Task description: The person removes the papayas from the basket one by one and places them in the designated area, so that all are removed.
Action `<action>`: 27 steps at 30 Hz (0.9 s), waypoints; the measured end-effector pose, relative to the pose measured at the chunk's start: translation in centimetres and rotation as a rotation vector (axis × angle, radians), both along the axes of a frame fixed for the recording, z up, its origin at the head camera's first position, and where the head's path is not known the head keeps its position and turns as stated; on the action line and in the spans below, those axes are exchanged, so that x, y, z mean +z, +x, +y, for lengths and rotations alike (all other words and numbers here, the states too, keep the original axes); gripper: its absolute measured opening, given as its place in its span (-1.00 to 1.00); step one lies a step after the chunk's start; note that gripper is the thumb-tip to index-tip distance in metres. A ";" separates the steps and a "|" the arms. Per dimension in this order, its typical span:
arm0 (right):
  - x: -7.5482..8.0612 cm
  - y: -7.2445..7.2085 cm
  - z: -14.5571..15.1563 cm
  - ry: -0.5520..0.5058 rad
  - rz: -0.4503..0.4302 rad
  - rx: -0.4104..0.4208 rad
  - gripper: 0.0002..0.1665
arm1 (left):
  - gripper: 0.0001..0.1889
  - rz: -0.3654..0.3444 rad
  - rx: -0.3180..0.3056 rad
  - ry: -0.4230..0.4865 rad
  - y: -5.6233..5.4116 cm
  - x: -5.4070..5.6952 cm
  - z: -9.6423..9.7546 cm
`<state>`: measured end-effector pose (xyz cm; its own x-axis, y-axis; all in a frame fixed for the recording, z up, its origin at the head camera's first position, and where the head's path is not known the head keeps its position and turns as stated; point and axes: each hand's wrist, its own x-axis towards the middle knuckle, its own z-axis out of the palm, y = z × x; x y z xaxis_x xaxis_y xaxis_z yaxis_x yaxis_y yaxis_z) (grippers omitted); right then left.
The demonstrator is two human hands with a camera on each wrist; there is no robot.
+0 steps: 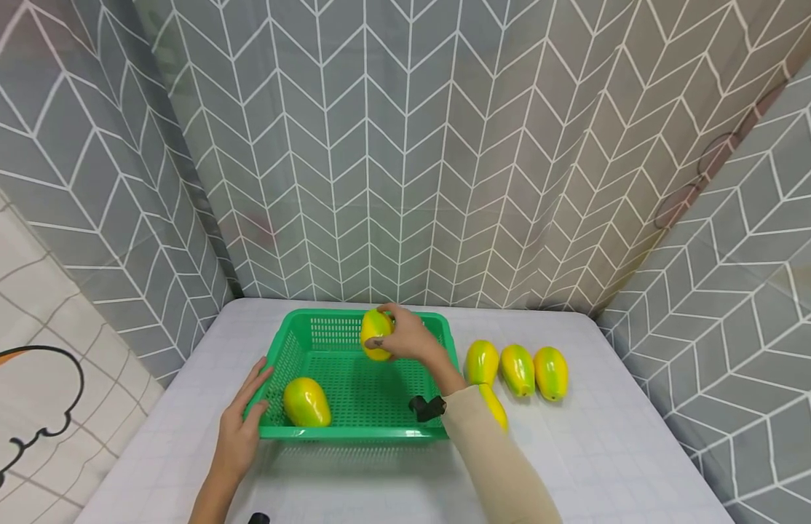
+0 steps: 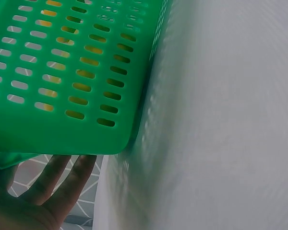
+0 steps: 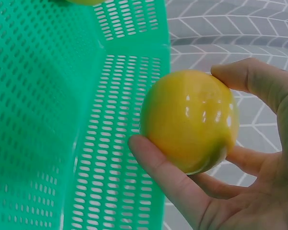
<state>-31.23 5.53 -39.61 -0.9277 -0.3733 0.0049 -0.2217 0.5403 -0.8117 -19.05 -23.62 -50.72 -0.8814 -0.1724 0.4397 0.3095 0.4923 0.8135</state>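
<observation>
A green plastic basket (image 1: 353, 434) with slotted walls sits on the table. My right hand (image 1: 408, 336) holds a yellow-green papaya (image 1: 376, 333) over the far right part of the basket, thumb and fingers spread around its sides. In the right wrist view the papaya (image 3: 187, 120) overlaps the basket's wall. One more papaya (image 1: 306, 402) lies inside at the near left corner. At the basket's left side is my left hand (image 1: 238, 429), its fingers extended along the rim. The left wrist view shows those fingers (image 2: 69, 184) at the basket's edge.
Right of the basket, three papayas (image 1: 517, 370) stand in a row. Another papaya (image 1: 493, 407) lies nearer, partly hidden by my right sleeve (image 1: 493, 455). A patterned grey curtain (image 1: 405, 182) hangs behind the white-covered table (image 1: 615, 437), with more curtain along its sides.
</observation>
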 end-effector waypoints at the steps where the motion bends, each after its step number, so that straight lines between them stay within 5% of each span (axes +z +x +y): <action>1: 0.2 0.1 0.3 -0.005 0.010 0.000 -0.10 | -0.46 0.001 0.000 0.001 0.0 0.0 0.0; 16: 2.1 1.4 4.7 0.052 0.156 -0.048 -0.11 | -0.45 0.000 0.006 -0.003 0.0 -0.1 0.0; 27: 2.5 2.6 8.5 0.043 0.152 -0.084 -0.06 | -0.45 -0.003 0.007 0.006 0.0 -0.1 0.0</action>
<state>-28.65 14.06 -37.12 -0.9455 -0.2972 0.1332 -0.2926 0.5960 -0.7478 -19.05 -23.62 -50.82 -0.8814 -0.1816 0.4361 0.3035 0.4897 0.8173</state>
